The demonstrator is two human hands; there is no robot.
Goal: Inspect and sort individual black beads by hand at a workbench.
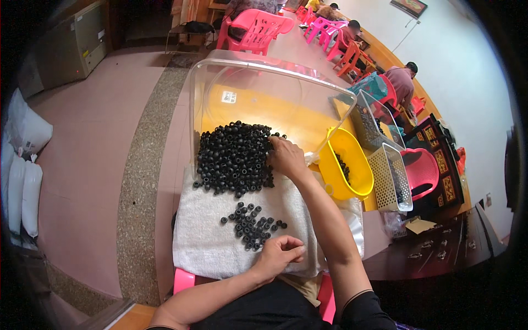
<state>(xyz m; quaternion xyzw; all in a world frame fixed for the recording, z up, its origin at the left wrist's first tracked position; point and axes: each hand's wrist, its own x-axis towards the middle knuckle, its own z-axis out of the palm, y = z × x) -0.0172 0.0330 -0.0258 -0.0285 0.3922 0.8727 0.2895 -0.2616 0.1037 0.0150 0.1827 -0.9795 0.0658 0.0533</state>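
A big heap of small black round pieces with holes (234, 157) lies partly inside a clear plastic bin (313, 88) tipped toward me and partly on a white towel (206, 231). My right hand (287, 158) is at the heap's right edge, its curled fingers touching the pieces. Whatever those fingertips hold is hidden. Closer to me, a smaller loose group of the same pieces (254, 228) is spread on the towel. Just below that group is my left hand (279, 256), thumb and fingers drawn together. I cannot make out anything between them.
Right of the bin stands a yellow tub (360, 170) with some black pieces inside. Beyond it are a white perforated basket (382, 176) and a clear box (371, 129). A pink chair (423, 170) is farther right. Several people sit along the far wall.
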